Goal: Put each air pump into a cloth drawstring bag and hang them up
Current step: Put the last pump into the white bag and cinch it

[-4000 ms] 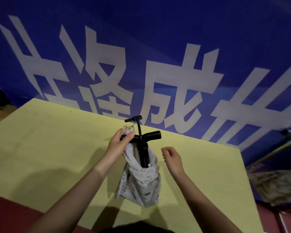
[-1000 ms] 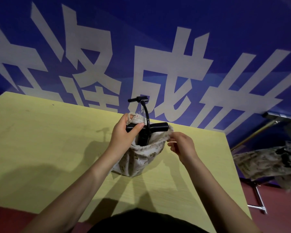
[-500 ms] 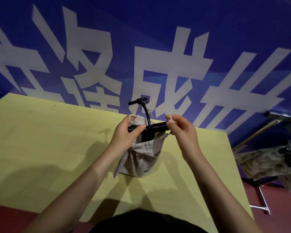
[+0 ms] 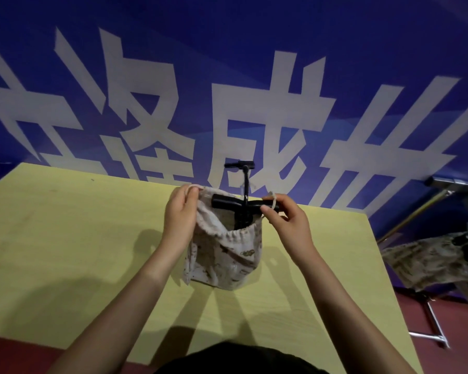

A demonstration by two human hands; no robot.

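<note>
Cloth printed with small brown marks forms the drawstring bag [image 4: 227, 255], which is over the yellow table [image 4: 65, 238]. The black air pump [image 4: 241, 211] stands inside it (its T-handle and hose stick out above the mouth). The left hand [image 4: 180, 214] pinches the cord loop at the bag's left rim; the right hand [image 4: 287, 220] pinches the cord at the right rim, both hands apart. Behind hangs a blue banner [image 4: 254, 63].

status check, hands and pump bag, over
Left hand pinches drawstring loop at bag rim; right hand pinches opposite loop. Air pump upright in bag, handle and hose sticking out. Mouth not cinched.
</note>
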